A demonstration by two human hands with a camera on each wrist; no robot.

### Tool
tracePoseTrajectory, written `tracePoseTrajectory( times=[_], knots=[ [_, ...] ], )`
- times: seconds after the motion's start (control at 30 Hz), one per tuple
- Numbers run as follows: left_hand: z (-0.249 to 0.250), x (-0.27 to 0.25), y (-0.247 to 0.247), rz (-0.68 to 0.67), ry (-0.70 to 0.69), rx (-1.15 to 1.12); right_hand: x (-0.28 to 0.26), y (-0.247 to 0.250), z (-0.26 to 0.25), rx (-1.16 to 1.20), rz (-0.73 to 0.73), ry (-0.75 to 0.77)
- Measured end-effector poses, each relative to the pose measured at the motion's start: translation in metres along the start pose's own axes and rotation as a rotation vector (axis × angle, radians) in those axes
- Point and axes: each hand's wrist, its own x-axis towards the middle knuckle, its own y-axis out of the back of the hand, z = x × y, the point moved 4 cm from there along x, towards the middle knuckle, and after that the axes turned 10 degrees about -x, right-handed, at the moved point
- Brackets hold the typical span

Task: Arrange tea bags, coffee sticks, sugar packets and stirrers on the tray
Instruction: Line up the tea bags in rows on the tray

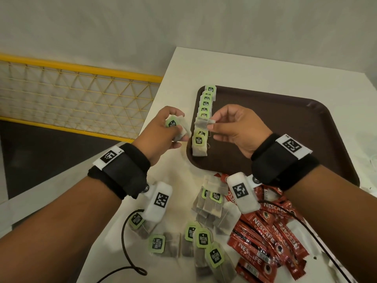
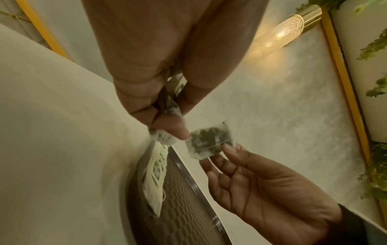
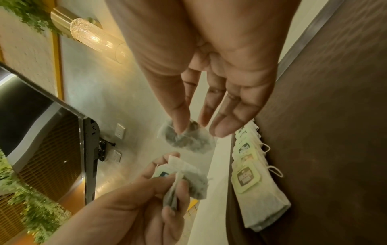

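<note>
Green-tagged tea bags point(image 1: 205, 111) overlapping in row along brown tray point(image 1: 285, 127) left edge.

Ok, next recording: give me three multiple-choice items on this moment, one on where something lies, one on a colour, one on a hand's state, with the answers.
1. Where does the row of tea bags lie on the tray?
A. along its left edge
B. across its middle
C. along its right edge

2. What colour are the coffee sticks on the table?
A. blue
B. red
C. yellow

3. What is the right hand doing?
A. resting flat on the tray
B. pinching a single tea bag
C. gripping coffee sticks

Answers: 1 A, the bags overlap in a line by the left rim; 2 B, the wrappers are red with white lettering; 3 B, thumb and fingers hold one bag above the row.
</note>
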Motion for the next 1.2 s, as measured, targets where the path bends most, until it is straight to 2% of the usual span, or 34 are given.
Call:
tracePoseTrajectory(
  times=[0.1, 0.27, 0.33, 0.47, 0.53, 0.67, 0.77, 0.9, 0.97, 1.1, 1.2],
  knots=[
    [-0.002, 0.001, -0.002, 0.027, 0.082, -0.056, -0.003, 0.0, -0.008, -0.047, 0.06, 0.109],
    [0.002, -0.003, -0.016, -0.118, 0.202, -0.342, -0.009, -0.008, -0.017, -0.289, 0.018, 0.289],
    [0.004, -0.002, -0.017, -0.096, 0.157, -0.294, -0.01, -0.011, -0.017, -0.365, -0.014, 0.311],
    [0.002, 0.003, -0.01, 0.03, 0.022, -0.128, -0.011, -0.011, -0.015, -0.444, -0.035, 0.307],
    [0.001, 0.003, -0.008, 0.049, -0.017, -0.128, -0.008, -0.008, -0.012, -0.411, -0.03, 0.273],
    [0.004, 0.001, -0.006, 0.051, -0.123, -0.078, -0.002, -0.007, -0.006, -0.194, 0.017, 0.123],
    [0.006, -0.002, -0.007, -0.008, -0.187, -0.029, -0.002, -0.009, -0.006, -0.206, -0.006, 0.074],
    [0.001, -0.004, -0.008, -0.021, -0.152, 0.015, -0.002, -0.008, -0.004, -0.25, -0.005, 0.094],
    [-0.004, -0.004, -0.003, 0.026, -0.127, 0.001, -0.003, -0.005, 0.002, -0.257, -0.031, 0.025],
    [-0.009, -0.005, 0.008, 0.102, -0.105, -0.073, -0.007, -0.011, 0.023, -0.271, -0.146, -0.209],
    [-0.012, -0.007, 0.013, 0.105, -0.081, -0.083, -0.004, -0.02, 0.034, -0.3, -0.167, -0.287]
  ],
)
